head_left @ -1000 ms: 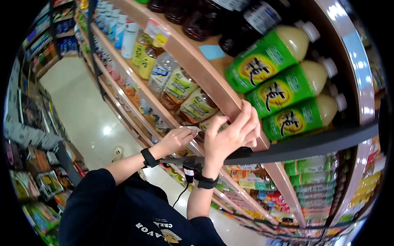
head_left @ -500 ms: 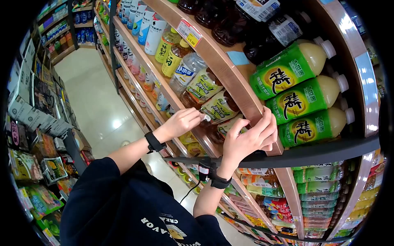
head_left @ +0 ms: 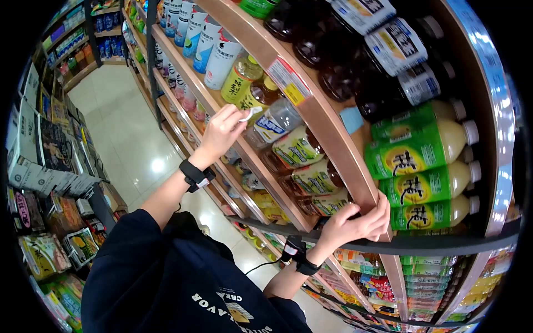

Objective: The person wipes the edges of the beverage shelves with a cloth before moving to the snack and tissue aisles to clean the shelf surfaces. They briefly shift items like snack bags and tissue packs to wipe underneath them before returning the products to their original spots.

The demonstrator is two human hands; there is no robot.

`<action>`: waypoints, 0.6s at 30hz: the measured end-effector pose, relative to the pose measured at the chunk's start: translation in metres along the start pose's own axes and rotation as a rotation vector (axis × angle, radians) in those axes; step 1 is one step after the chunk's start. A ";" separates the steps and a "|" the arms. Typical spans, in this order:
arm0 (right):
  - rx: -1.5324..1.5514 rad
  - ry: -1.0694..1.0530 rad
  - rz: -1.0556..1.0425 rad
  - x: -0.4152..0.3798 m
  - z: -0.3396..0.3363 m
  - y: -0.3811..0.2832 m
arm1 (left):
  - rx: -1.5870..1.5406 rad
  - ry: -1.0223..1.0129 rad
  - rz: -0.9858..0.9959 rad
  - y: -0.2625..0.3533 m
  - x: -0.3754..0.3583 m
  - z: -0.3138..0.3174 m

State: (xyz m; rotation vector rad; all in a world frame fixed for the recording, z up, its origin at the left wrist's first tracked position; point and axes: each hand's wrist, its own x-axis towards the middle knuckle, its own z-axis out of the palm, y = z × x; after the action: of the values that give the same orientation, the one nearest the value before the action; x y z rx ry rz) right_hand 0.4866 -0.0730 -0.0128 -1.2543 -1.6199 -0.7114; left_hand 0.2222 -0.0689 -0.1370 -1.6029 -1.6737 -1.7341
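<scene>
My left hand (head_left: 221,133) is closed, pinching a small white crumpled strip (head_left: 251,114) that looks like tissue. It is at the front edge of the lower shelf (head_left: 258,166), near a yellow-labelled bottle (head_left: 256,95) and a clear bottle with a blue-and-white label (head_left: 272,123). My right hand (head_left: 358,225) grips the wooden front edge of the upper shelf (head_left: 333,130), thumb on one side and fingers over the other. Beside those fingers lie green-labelled bottles of pale juice (head_left: 413,186). Both wrists wear black bands.
Dark bottles (head_left: 333,55) and a red-and-yellow price tag (head_left: 290,81) are on the upper shelf. Tall white cans (head_left: 222,58) line the lower one. Across the tiled aisle (head_left: 125,119) are boxes and packets (head_left: 66,222). More bottle shelves (head_left: 427,288) stand at lower right.
My left hand has moved up and left along the lower shelf edge with the white strip, from the green-labelled bottles toward the yellow ones. My right hand stays at the upper shelf edge; the view has shifted.
</scene>
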 end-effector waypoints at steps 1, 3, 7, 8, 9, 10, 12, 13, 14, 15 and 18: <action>-0.018 0.014 0.016 0.000 0.002 -0.001 | -0.001 0.014 -0.012 -0.010 0.005 -0.004; -0.061 0.051 0.020 -0.001 0.006 -0.001 | 0.008 0.027 -0.054 -0.029 0.013 -0.013; -0.087 0.194 0.007 0.003 0.018 -0.010 | -0.001 0.037 -0.092 -0.064 0.027 -0.027; -0.115 0.240 -0.006 0.003 0.023 -0.010 | 0.007 0.034 -0.101 -0.072 0.030 -0.032; -0.135 0.273 -0.001 0.003 0.027 -0.009 | 0.013 0.032 -0.111 -0.078 0.033 -0.035; -0.157 0.305 0.004 0.003 0.030 -0.008 | 0.007 0.033 -0.122 -0.086 0.034 -0.037; -0.159 0.360 0.060 0.003 0.037 -0.008 | -0.008 0.033 -0.143 -0.101 0.038 -0.039; -0.158 0.373 0.073 0.004 0.039 -0.009 | -0.027 0.027 -0.160 -0.107 0.040 -0.040; -0.158 0.385 0.085 0.004 0.040 -0.011 | -0.046 0.021 -0.179 -0.111 0.042 -0.041; -0.184 0.400 0.084 0.005 0.041 -0.008 | -0.065 0.015 -0.199 -0.115 0.043 -0.042; -0.163 0.431 0.056 0.006 0.044 -0.007 | -0.064 0.042 -0.147 -0.129 0.047 -0.044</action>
State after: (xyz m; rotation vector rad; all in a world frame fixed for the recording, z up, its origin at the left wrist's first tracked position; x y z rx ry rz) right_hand 0.4657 -0.0350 -0.0244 -1.1583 -1.1890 -1.0165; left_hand 0.0823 -0.0417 -0.1592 -1.4923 -1.7742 -1.8952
